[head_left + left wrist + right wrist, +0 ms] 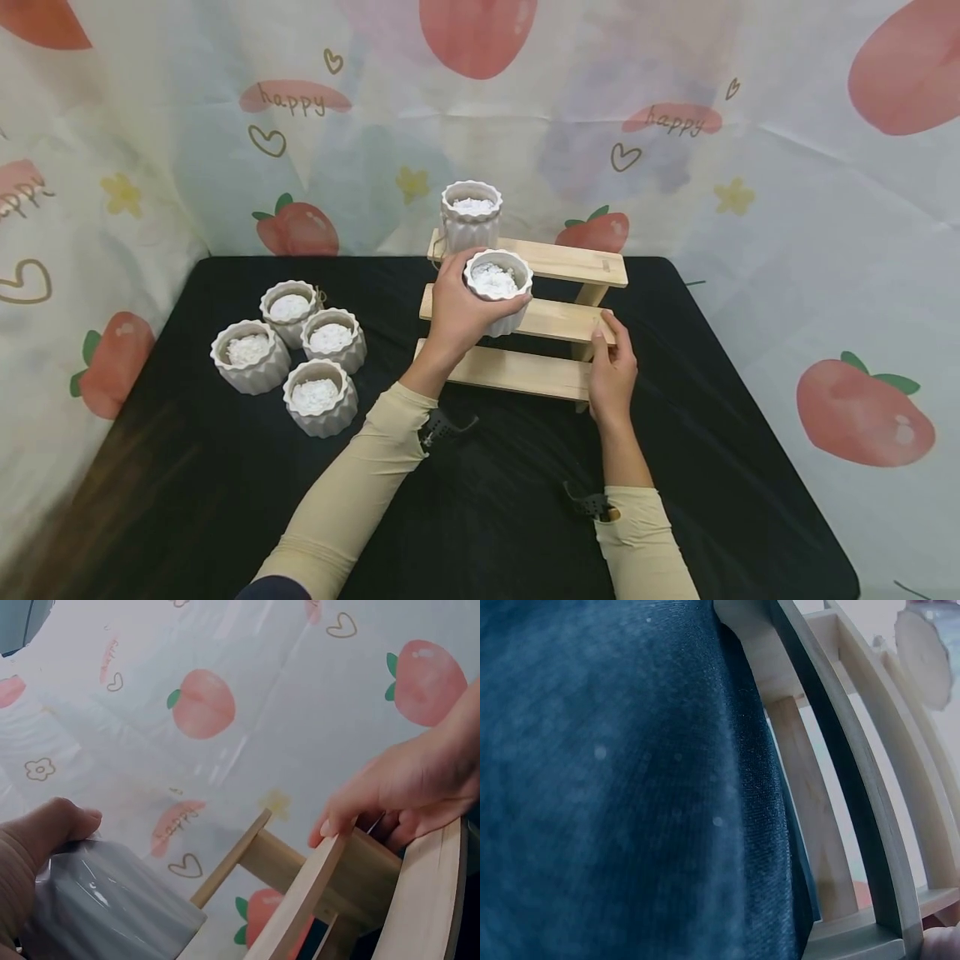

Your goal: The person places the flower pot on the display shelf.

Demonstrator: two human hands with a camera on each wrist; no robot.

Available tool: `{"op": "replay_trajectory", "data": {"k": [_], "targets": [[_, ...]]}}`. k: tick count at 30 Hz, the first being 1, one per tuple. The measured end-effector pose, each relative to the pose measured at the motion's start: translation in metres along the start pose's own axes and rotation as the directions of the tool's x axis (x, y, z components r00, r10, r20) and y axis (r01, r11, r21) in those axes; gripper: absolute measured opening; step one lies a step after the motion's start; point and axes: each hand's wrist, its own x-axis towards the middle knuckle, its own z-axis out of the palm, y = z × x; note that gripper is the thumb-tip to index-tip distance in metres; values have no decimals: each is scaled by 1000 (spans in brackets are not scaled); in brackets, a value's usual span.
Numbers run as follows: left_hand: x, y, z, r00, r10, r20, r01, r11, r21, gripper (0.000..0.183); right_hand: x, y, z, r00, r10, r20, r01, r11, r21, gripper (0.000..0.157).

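Observation:
My left hand [457,310] grips a white fluted ceramic pot [497,277] with a scalloped rim and white granules inside. In the head view this pot overlaps the middle step of a three-step wooden stand [558,260]; its smooth side [112,900] fills the lower left of the left wrist view. At the stand's right end, my right hand [615,375] holds the end of the middle step, with fingers hooked over the board in the left wrist view. A similar pot [472,223] stands upright on the top step's left end.
Several matching pots [315,398] filled with white granules are grouped on the black-covered table [510,500], left of the stand. Behind the table hangs a patterned cloth [525,158] with peaches and hearts. Dark cloth [630,787] fills much of the right wrist view.

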Motion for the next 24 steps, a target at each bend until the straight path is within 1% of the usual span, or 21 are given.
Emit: {"op": "replay_trajectory", "data": {"k": [6, 9, 13, 17, 24], "targets": [[11, 9, 16, 1000, 18, 9, -18, 1000, 12, 80, 2, 5, 1, 1000, -26, -6, 27, 1000, 5, 42], [17, 14, 22, 999, 33, 18, -33, 999, -1, 78, 2, 4, 0, 1000, -23, -3, 23, 1000, 6, 42], [26, 19, 29, 999, 47, 12, -47, 999, 24, 76, 2, 4, 1, 1000, -22, -2, 22, 1000, 10, 42], [34, 20, 34, 999, 38, -1, -38, 998, 50, 77, 2, 5, 1, 1000, -21, -3, 21, 1000, 16, 41], [44, 17, 45, 1000, 2, -11, -1, 997, 81, 81, 2, 5, 1, 1000, -19, 0, 19, 1000, 10, 41]]}}
